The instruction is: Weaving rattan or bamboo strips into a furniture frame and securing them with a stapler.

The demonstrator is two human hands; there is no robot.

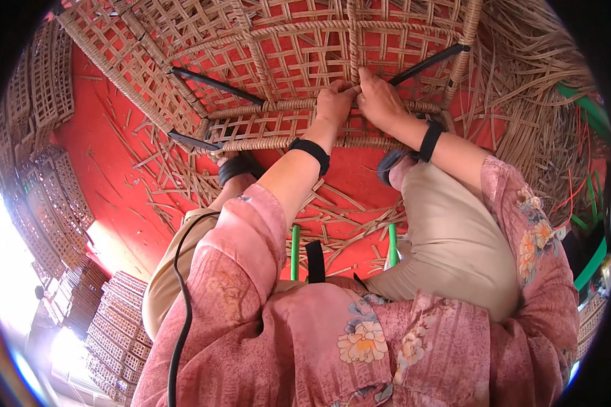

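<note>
A large open-weave wicker frame (299,64), apparently some furniture part, stands before me, its ribs and rails wrapped in brown strips. At the foot of an upright wrapped rib (354,41), my hands meet close to the lower rail. My left hand (335,102) is closed, thumb and fingers pinched together beside the rib. My right hand (380,102) closes on the rib's right side with its index finger laid up along it. Whatever thin piece lies between the fingertips is hidden. Black braces (217,87) slant across the frame's corners.
Loose brown strips (523,88) pile up at the right. Cut scraps (159,166) litter the red floor (102,183). Woven panels (47,210) stand in stacks along the left. Green metal legs (295,252) show between my knees, and a black cable (178,339) runs along my left sleeve.
</note>
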